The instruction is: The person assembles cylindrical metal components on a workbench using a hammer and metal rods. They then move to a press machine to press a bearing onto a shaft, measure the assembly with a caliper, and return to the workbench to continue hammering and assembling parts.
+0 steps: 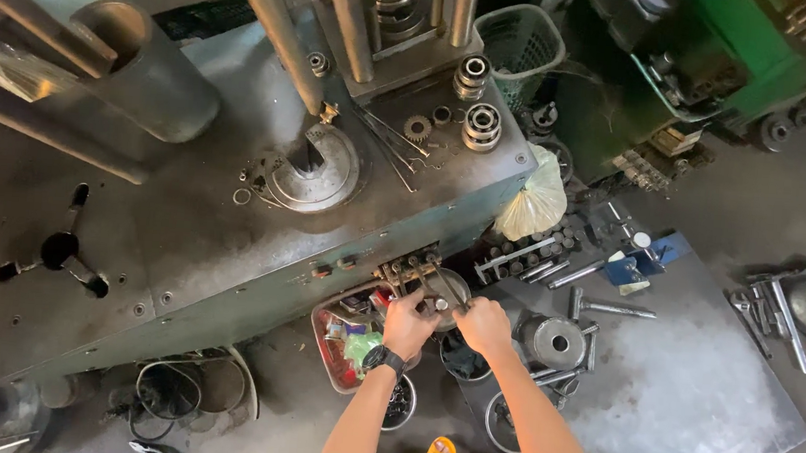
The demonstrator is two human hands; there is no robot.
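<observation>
A small metal part (439,304) is gripped between the closed left hand (409,322) and closed right hand (484,325) at the press's near edge above a red tray (330,344); careful fitting likely needed next.

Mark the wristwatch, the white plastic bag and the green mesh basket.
wristwatch (382,358), head view, on the dark face at the left wrist.
white plastic bag (537,200), head view, on the bulging middle.
green mesh basket (522,42), head view, on the front wall below the rim.
</observation>
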